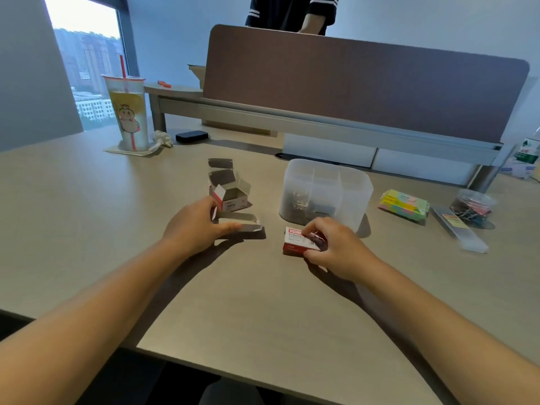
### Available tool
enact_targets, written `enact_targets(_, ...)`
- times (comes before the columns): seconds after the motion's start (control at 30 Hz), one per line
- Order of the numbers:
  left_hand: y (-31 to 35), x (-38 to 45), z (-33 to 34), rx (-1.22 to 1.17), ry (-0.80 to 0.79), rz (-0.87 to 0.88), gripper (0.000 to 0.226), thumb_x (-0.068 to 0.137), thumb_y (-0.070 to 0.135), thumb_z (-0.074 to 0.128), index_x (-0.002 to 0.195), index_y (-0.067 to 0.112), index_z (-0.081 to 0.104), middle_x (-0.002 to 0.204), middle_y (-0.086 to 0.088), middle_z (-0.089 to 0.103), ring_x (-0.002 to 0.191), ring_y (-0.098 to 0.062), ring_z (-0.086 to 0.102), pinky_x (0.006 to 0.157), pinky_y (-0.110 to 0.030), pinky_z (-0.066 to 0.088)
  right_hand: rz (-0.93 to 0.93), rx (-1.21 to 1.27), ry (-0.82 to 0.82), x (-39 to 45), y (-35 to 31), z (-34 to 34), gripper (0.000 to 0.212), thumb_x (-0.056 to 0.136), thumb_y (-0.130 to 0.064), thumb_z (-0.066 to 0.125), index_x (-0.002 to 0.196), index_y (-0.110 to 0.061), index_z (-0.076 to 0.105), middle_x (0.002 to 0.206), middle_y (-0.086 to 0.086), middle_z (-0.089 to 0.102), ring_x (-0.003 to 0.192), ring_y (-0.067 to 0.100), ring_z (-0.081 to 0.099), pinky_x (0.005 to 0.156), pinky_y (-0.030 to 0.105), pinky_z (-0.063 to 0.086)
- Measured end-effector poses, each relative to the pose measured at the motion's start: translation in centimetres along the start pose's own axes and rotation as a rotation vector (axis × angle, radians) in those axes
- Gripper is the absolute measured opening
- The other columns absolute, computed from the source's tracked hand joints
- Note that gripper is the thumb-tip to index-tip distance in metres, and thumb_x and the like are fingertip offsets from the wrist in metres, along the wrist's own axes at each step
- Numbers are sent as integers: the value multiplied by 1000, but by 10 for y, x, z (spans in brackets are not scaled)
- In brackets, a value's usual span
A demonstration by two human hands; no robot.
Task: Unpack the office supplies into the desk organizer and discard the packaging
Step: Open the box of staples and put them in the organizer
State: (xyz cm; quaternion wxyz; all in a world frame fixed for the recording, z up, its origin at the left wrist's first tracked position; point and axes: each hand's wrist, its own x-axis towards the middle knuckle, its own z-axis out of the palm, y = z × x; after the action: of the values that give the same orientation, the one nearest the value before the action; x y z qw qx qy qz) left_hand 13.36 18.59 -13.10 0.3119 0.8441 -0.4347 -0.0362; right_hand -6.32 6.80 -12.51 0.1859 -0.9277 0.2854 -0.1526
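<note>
Right hand (330, 247) grips a small red and white box (298, 242) resting on the surface (263, 302), just in front of the clear organizer (325, 191). Left hand (194, 226) lies relaxed with straight fingers touching a flattened empty box (242, 223). Another opened box (230, 190) stands just behind it.

Red-white box (298, 241); pastel sticky notes (404, 204); organizer (350, 185) seemingly frosted.

Right hand (336, 249) grips a red box (295, 242) — left hand (193, 226) touches an emptied carton (242, 225) beside the organizer (350, 185).
</note>
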Motion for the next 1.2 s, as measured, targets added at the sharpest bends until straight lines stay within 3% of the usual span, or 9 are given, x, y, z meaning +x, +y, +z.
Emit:
enact_targets(0.1, -20, 8, -8, 56, 57, -100, 51, 68, 56, 63, 92, 15, 47, 91, -3, 54, 82, -20, 51, 73, -37, 50, -57, -10, 16, 23, -21, 18, 33, 84, -22, 59, 115, -13, 49, 129, 7, 51, 116, 22, 49, 76, 17, 43)
enact_targets(0.27, -42, 32, -15, 220, 115, -150, 58, 67, 62, 60, 94, 10, 53, 91, -7, 58, 82, -22, 51, 73, -36, 48, -121, -16, 12, 64, -45, 45, 29, 89, -21, 52, 116, -11, 50, 130, 10, 49, 119, 22, 47, 84, 19, 43)
enact_targets(0.4, -54, 53, -14, 258, 98, -136, 62, 72, 59, 57, 109, 10, 54, 107, -11, 61, 95, -26, 52, 80, -37, 44, -147, -29, 37, 90, -52, 56, 34, 90, -19, 50, 123, -10, 49, 132, 10, 50, 121, 22, 45, 92, 24, 42)
enact_targets(0.53, -61, 64, -13, 226, 66, -127, 72, 76, 55, 56, 130, 9, 41, 127, -13, 53, 114, -30, 48, 92, -42, 42, -173, -72, 55, 106, -52, 61, 36, 91, -18, 47, 127, -12, 47, 134, 9, 50, 123, 22, 43, 98, 26, 38)
enact_targets(0.67, -62, 63, -12, 131, 89, -101, 78, 76, 45, 62, 138, 11, 29, 141, -12, 40, 127, -30, 38, 104, -43, 36, -198, -124, 43, 108, -50, 64, 41, 93, -19, 42, 134, -15, 39, 142, 7, 40, 131, 22, 34, 106, 29, 33)
enact_targets(0.77, -53, 52, -17, 143, 145, -24, 66, 82, 36, 60, 137, 11, 33, 144, -9, 36, 132, -27, 31, 109, -40, 29, -211, -145, 65, 101, -50, 60, 43, 94, -18, 41, 136, -15, 36, 145, 7, 36, 134, 21, 30, 107, 29, 31)
enact_targets(0.87, -32, 35, -20, 112, 141, 115, 47, 85, 28, 56, 128, 12, 45, 136, -8, 47, 126, -23, 39, 103, -35, 34, -227, -136, 71, 82, -46, 52, 40, 93, -19, 43, 132, -13, 42, 139, 7, 44, 128, 20, 38, 104, 30, 35)
enact_targets(0.97, -5, 16, -14, 80, 58, 253, 38, 86, 26, 56, 122, 13, 52, 128, -7, 55, 117, -20, 49, 90, -25, 39, -192, -119, 78, 50, -32, 35, 34, 92, -19, 45, 125, -10, 50, 130, 7, 53, 120, 19, 46, 99, 27, 38)
enact_targets(1.2, 83, -11, 31, 118, -179, 537, 36, 88, 30, 52, 122, 18, 52, 129, -2, 54, 120, -16, 47, 100, -27, 37, 41, -169, 130, -29, 39, -17, 28, 91, -18, 45, 115, -10, 57, 119, 8, 59, 109, 19, 51, 86, 23, 37)
